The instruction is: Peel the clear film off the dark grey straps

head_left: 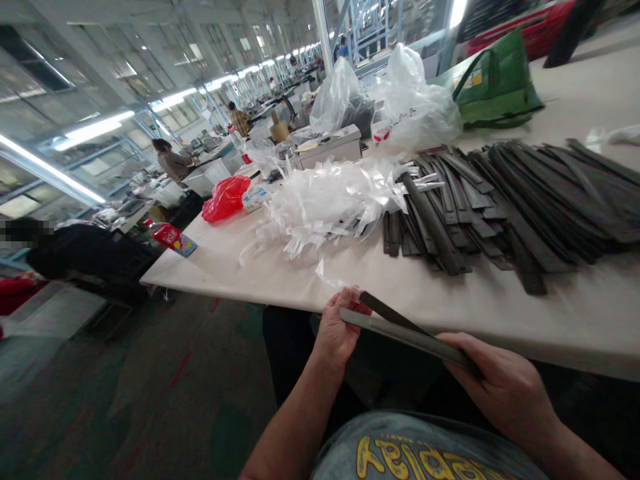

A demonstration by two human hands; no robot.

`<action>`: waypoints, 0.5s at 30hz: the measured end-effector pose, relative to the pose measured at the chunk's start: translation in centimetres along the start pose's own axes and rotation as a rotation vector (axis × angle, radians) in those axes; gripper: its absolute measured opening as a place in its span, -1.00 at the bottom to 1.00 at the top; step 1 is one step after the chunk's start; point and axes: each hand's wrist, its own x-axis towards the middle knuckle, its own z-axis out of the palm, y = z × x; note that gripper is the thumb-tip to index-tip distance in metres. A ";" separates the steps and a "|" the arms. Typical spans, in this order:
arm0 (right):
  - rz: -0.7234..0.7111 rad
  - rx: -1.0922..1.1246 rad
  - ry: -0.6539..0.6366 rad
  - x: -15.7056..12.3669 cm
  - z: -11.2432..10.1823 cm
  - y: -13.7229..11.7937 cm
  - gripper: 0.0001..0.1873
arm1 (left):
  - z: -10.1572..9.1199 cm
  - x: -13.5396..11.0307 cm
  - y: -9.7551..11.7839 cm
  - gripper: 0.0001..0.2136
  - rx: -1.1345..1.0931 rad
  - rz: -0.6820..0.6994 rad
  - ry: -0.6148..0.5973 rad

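Note:
Just below the table's near edge, both hands hold a long flat grey strip [400,333]. My left hand [336,330] pinches its left end, where a second dark strip [385,309] angles away from it. My right hand [500,383] is closed round the right end. A thin scrap of clear film [333,279] lies on the table edge just above my left hand. On the table beyond lies a large heap of the same dark strips [505,207], and to its left a pile of white and clear plastic film strips [327,200].
The white table [225,267] also carries a red plastic bag [225,198], clear plastic bags [405,100], a grey box [333,145] and a green bag [497,83]. Other people work at tables far off on the left, one [173,160] by a white bin.

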 end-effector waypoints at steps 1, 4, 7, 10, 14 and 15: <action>-0.019 -0.002 -0.003 0.0 0.1 0.0 -0.85 | 0.0 0.0 0.0 -0.66 0.000 -0.010 -0.002; -0.046 -0.017 -0.009 -0.1 0.4 0.0 -0.84 | 0.0 -0.2 -0.1 -0.65 0.009 -0.013 -0.003; -0.044 -0.031 -0.016 0.1 0.7 -0.2 -0.83 | -0.1 -0.5 -0.7 -0.66 0.048 0.004 0.012; 0.029 0.007 -0.043 0.7 1.0 -0.8 -0.83 | -0.1 -0.9 -1.7 -0.66 0.095 0.028 0.019; 0.256 0.224 -0.210 1.6 1.6 -1.8 -0.78 | 0.2 -1.0 -2.0 -0.70 0.137 0.056 0.004; 0.317 0.303 -0.290 1.7 1.7 -2.1 -0.74 | 0.2 -0.9 -1.8 -0.71 0.149 0.089 -0.004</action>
